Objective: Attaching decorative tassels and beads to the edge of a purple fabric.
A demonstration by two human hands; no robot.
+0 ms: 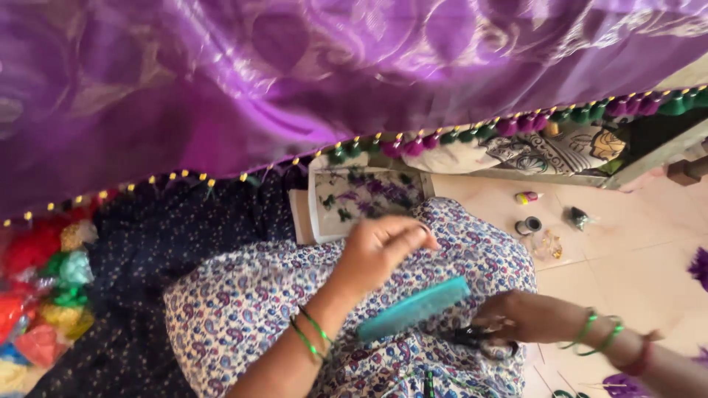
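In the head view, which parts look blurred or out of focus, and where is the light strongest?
Head view: the purple cloth close to the camera is soft and shiny, with pale glare on its folds; the left hand looks slightly motion-blurred; the teal comb and right hand are fairly sharp; the tiled floor at right is brightest, evenly daylit, without hard shadows.

purple fabric overhead; thread bundles beside; spools on floor.
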